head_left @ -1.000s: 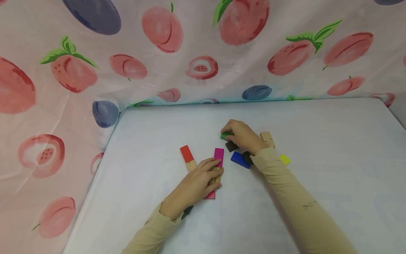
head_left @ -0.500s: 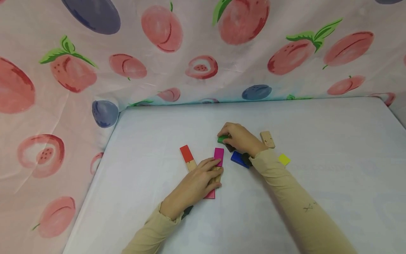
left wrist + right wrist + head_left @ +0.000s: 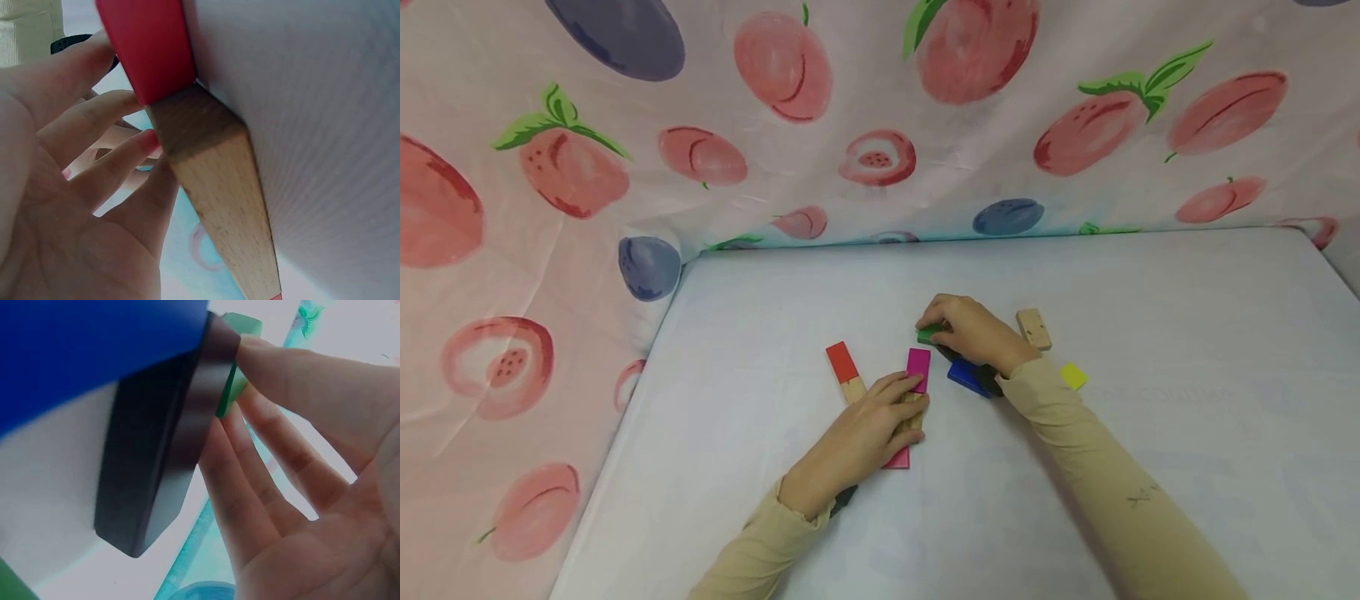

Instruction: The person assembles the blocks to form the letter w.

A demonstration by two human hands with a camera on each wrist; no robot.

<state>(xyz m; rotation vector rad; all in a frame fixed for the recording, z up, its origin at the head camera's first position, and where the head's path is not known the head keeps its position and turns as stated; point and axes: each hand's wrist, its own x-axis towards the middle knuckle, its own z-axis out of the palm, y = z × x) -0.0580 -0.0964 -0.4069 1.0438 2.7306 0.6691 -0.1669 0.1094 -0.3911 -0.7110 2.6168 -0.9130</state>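
Note:
My left hand (image 3: 857, 442) lies with relaxed fingers over a row of small blocks. A magenta block (image 3: 918, 364) heads the row, with a plain wooden block (image 3: 916, 417) below it and a pinkish-red block (image 3: 897, 460) partly under the hand. In the left wrist view, the fingers touch a red block (image 3: 150, 53) and a wooden block (image 3: 219, 200) end to end. Thumb and fingers of my right hand (image 3: 977, 331) pinch a green block (image 3: 927, 334), just beyond the magenta one. Close beneath that hand is a dark brown block (image 3: 946, 354), large in the right wrist view.
A blue block (image 3: 967, 377) lies under the right wrist. Farther right are a wooden block (image 3: 1034, 329) and a yellow block (image 3: 1073, 376). Left of the row, a red block (image 3: 842, 362) meets a wooden one (image 3: 853, 390). A fruit-print cloth (image 3: 880, 108) hangs behind the white table (image 3: 760, 308).
My right hand has come slightly nearer and left with the green block, closer to the magenta block, and now covers more of the dark brown block. The left hand stays put.

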